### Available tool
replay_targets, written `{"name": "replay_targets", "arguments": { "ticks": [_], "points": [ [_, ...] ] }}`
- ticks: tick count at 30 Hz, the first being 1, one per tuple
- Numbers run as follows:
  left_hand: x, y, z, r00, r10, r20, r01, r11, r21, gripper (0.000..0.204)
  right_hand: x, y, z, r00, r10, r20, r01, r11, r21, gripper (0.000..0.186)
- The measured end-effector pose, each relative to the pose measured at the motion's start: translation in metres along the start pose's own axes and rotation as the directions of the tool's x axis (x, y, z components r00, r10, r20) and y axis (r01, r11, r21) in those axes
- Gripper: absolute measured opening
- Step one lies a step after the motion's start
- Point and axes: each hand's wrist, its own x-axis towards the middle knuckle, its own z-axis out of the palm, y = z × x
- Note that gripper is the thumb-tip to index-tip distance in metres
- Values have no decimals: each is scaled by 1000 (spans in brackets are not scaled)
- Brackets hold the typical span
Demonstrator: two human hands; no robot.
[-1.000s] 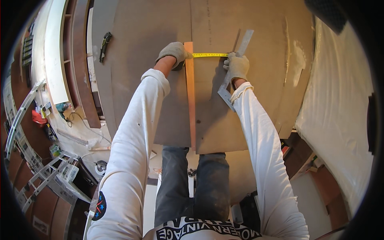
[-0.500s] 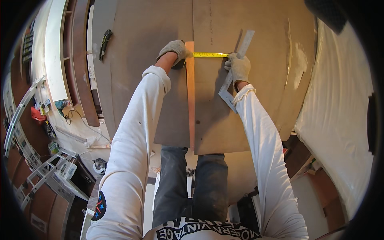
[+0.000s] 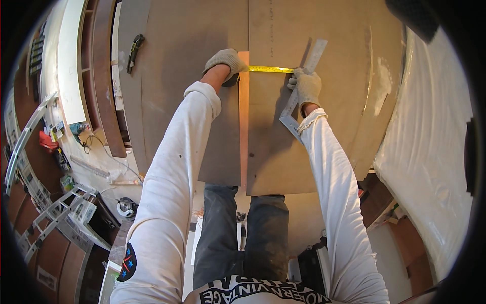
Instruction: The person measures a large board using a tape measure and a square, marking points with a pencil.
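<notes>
A yellow tape measure blade (image 3: 271, 69) stretches crosswise between my gloved hands, over the brown board (image 3: 273, 152). My left hand (image 3: 227, 62) is closed at the blade's left end, beside the top of a narrow orange-toned wooden strip (image 3: 243, 116). Something dark shows under that hand, perhaps the tape's case, mostly hidden. At the blade's other end, the fingers of my right hand (image 3: 307, 86) are closed at its tip. A metal carpenter's square (image 3: 316, 54) passes under the right hand, its long arm slanting up and its short arm near my sleeve.
A utility knife (image 3: 134, 53) lies on the board's far left. Boards and shelving parts (image 3: 104, 76) lean along the left, with a drill (image 3: 78, 129) and a ladder (image 3: 55, 215) below. Plastic sheeting (image 3: 425, 121) hangs at the right.
The whole view has shifted slightly, so hands, tape and square sit a little farther right in the picture. My grip and the blade's stretch look the same.
</notes>
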Motion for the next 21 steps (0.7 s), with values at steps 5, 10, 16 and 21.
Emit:
{"name": "replay_targets", "arguments": {
  "ticks": [5, 10, 16, 21],
  "points": [
    [-3, 0, -1, 1000, -4, -17, 4, 999, -33, 53, -3, -1, 0, 1000, -13, 11, 13, 999, 39, 13],
    [-8, -2, 5, 993, -18, -116, 7, 995, -95, 51, 2, -8, -1, 995, 29, 98, -40, 994, 104, 11],
    [3, -2, 7, 998, -9, -70, 2, 995, -99, 47, 4, -11, 3, 997, 62, -40, -65, 995, -70, 7],
    [6, -3, 8, 993, 11, -118, -22, 996, -88, 48, 5, -12, 2, 999, 42, -29, -44, 997, -71, 10]
  ]
}}
